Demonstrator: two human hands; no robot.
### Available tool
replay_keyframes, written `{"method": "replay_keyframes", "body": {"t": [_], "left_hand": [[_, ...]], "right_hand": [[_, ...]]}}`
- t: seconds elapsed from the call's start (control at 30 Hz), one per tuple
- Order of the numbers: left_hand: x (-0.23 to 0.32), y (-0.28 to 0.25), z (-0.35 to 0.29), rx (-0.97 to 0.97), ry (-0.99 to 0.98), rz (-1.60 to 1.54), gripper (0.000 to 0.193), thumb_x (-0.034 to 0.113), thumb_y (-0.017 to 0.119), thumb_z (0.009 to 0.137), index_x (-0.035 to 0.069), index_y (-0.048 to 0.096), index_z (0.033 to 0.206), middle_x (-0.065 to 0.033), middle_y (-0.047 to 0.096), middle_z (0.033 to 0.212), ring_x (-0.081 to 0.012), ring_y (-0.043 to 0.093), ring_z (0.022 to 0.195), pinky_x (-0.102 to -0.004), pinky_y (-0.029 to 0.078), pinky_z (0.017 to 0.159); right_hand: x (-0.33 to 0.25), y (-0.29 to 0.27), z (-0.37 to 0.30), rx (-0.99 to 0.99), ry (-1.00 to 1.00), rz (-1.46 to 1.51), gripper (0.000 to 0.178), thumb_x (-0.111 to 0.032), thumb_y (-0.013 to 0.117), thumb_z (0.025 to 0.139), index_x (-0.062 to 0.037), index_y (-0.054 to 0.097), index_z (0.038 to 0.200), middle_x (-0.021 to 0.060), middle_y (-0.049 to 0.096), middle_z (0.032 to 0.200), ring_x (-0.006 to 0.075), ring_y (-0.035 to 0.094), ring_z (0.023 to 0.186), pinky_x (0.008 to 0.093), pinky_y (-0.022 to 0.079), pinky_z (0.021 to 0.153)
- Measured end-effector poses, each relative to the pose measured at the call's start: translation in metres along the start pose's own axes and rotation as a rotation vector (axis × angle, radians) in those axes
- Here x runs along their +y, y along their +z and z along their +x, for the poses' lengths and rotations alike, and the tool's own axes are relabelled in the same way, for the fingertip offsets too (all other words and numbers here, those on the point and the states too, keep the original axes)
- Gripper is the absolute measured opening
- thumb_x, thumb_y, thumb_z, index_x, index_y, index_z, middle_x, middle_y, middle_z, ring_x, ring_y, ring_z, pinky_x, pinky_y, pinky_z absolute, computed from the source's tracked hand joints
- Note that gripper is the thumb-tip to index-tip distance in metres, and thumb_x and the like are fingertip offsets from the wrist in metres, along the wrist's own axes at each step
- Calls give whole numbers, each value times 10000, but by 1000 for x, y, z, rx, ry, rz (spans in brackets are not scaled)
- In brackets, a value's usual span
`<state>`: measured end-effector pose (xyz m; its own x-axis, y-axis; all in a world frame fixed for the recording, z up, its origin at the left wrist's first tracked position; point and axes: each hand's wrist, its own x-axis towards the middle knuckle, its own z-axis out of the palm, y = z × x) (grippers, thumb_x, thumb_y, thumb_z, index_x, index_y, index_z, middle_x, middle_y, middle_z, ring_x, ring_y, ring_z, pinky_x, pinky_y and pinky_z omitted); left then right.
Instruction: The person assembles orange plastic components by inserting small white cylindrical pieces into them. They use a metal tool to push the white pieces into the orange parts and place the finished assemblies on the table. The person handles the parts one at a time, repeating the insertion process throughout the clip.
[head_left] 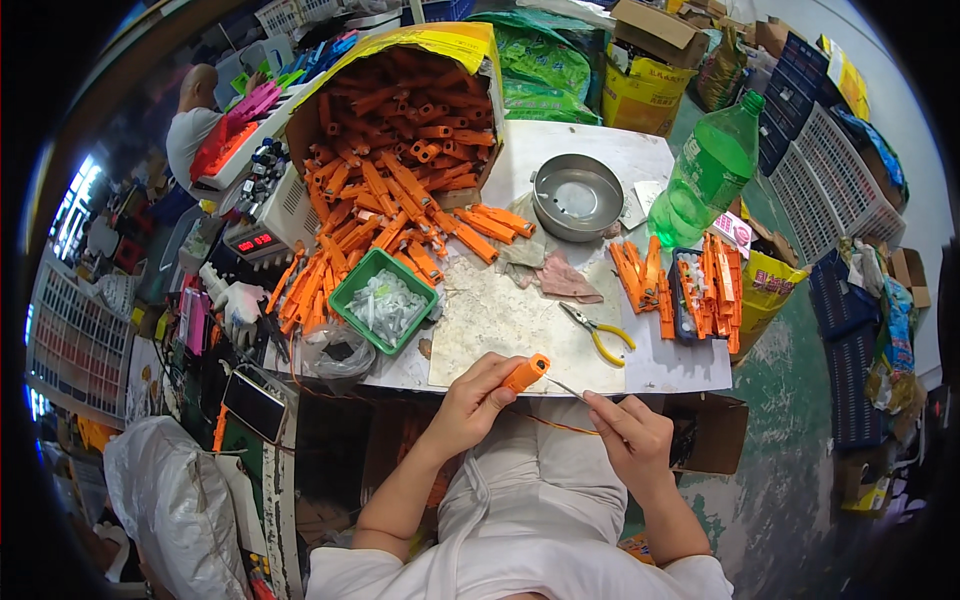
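Observation:
My left hand (468,408) is closed round an orange plastic housing (527,374), its dark open end turned up toward the right. In my right hand (634,432) is a thin metal tool (567,388), pinched in the fingers; its tip points at the housing's end, and whether it touches cannot be told. A thin orange-yellow wire (558,426) runs below both hands over my lap. On the table just beyond lie yellow-handled pliers (607,337). A green tray (352,300) of small translucent white parts (388,305) stands left of them.
A tipped carton (440,42) spills many orange housings (375,200) across the table's left side. A round metal bowl (578,196), pink cloth (570,277), green bottle (707,165) and dark tray (687,300) with orange pieces stand rightward. Another person (195,130) sits far left.

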<state>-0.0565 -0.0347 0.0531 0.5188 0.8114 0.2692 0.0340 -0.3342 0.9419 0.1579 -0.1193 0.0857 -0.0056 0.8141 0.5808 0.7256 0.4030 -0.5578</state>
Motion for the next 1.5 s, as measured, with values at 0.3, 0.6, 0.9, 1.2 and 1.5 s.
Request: {"method": "replay_keyframes", "body": {"t": [0.3,0.6,0.9,1.2,1.5], "left_hand": [[10,-13,3,-65,74,188,351,186,551,922,-21,555,1205,-92,553,952,-167,541,800,-256,441,736],[12,-14,0,-104,-45,163,375,190,561,919,-34,540,1219,-76,533,907,-147,528,755,-242,437,689],[-4,-16,-5,-120,-143,94,423,220,569,926,-36,507,1257,-55,537,934,-124,565,788,-236,462,709],[-6,-2,0,-37,-469,-556,554,78,631,866,-29,387,1352,-110,542,1164,-172,602,942,-306,515,829],[-3,0,0,-44,-426,-449,552,15,632,843,-46,400,1340,-92,500,1189,-178,577,1002,-327,534,838]], "right_hand": [[2,11,-14,-11,90,143,328,-6,704,748,-88,687,1065,32,466,581,141,438,444,263,352,413],[8,19,-18,20,-31,-8,291,-38,685,792,-70,671,1081,56,487,597,157,442,469,269,353,426],[11,10,-6,-221,504,482,226,-104,633,863,-40,660,1079,99,641,793,157,589,667,224,447,600],[8,7,-5,-334,387,408,223,-117,608,883,-48,654,1090,133,684,850,186,630,653,275,481,611],[10,3,-2,-404,490,434,224,-145,593,900,-34,650,1085,109,656,719,110,550,548,256,441,528]]}}
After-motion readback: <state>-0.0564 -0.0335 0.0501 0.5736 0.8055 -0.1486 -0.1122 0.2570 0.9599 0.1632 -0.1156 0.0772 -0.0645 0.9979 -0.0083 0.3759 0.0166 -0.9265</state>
